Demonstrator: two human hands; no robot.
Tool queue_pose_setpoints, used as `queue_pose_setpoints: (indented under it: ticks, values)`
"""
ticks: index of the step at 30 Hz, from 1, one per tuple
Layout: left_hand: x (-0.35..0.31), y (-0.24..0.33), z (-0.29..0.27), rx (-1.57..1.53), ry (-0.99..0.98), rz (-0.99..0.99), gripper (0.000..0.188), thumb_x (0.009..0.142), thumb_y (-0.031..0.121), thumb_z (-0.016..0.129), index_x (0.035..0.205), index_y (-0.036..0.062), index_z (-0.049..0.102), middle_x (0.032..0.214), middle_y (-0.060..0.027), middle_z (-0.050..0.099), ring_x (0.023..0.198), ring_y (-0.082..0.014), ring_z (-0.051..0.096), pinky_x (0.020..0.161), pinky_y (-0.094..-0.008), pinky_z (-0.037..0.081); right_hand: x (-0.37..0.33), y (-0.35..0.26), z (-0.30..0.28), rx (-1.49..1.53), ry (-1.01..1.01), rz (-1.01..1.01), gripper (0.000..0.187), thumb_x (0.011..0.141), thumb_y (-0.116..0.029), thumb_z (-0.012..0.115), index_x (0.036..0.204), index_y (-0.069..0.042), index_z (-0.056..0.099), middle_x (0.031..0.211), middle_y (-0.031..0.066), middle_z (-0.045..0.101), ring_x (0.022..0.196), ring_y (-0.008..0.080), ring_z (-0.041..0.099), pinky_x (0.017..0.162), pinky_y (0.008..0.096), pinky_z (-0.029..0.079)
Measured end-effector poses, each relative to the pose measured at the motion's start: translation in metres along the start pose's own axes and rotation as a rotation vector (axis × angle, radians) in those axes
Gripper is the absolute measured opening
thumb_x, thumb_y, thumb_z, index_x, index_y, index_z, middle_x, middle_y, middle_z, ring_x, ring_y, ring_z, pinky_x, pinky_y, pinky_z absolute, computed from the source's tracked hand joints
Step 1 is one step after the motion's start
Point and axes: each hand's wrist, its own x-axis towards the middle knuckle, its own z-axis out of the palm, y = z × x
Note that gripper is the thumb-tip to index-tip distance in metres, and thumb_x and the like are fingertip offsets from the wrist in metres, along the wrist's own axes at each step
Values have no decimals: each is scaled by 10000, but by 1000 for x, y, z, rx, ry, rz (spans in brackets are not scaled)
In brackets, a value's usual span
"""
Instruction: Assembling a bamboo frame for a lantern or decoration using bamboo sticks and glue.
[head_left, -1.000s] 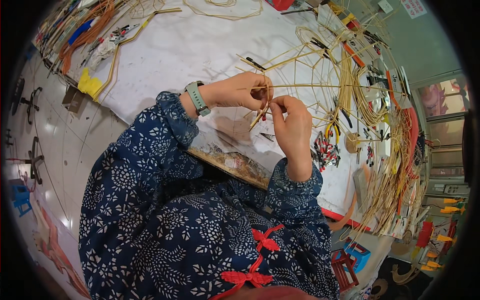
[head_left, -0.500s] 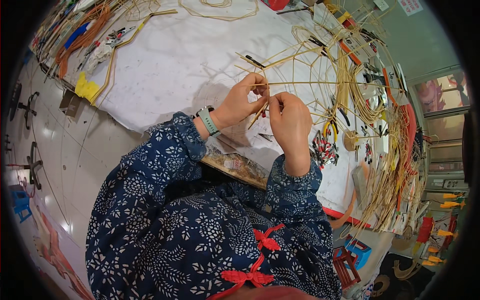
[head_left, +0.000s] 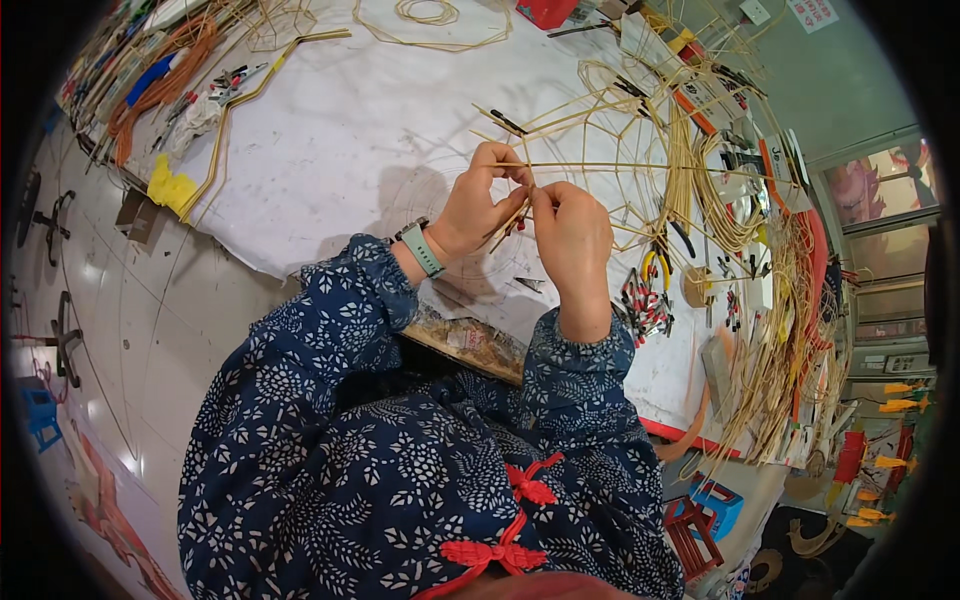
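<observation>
My left hand (head_left: 478, 205), with a watch (head_left: 424, 248) on its wrist, pinches thin bamboo strips of a bamboo frame (head_left: 590, 120). Close beside it, my right hand (head_left: 577, 240) has thumb and forefinger pressed together at the same joint; the exact bit between the fingertips is too small to make out. The frame is an open web of pale strips reaching away to the right over the white table. A black clip (head_left: 508, 121) grips strips just beyond my left hand. A long strip (head_left: 620, 165) runs rightward from my fingers.
Yellow-handled pliers (head_left: 655, 268) and a pile of red-and-black clips (head_left: 647, 308) lie right of my right hand. Coiled strips (head_left: 725, 210) and loose bamboo bundles (head_left: 760, 400) crowd the table's right side. Orange strips (head_left: 165, 85) and tools lie far left. A small clip (head_left: 529, 284) rests near the front edge.
Both hands have shifted slightly left, staying together at the joint. My right hand has turned a little. The frame has barely moved.
</observation>
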Motion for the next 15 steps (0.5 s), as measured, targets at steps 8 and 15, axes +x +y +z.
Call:
queue_pose_setpoints:
  ticks: [8, 15]
  values:
    - [0, -5, 1, -70, 2, -50, 316, 807, -36, 636, 1046, 12, 434, 922, -72, 566, 852, -154, 596, 814, -294, 491, 1, -3, -4, 6, -44, 22, 270, 875, -251, 603, 824, -4, 699, 671, 165, 650, 617, 327, 630, 568, 399, 462]
    - [14, -8, -21, -165, -345, -214, 175, 819, -46, 615, 956, 16, 525, 888, -45, 565, 835, -134, 565, 762, -272, 467, -1, 2, -1, 27, -31, -20, 267, 872, -243, 602, 824, 2, 694, 640, 161, 635, 582, 310, 617, 553, 393, 453]
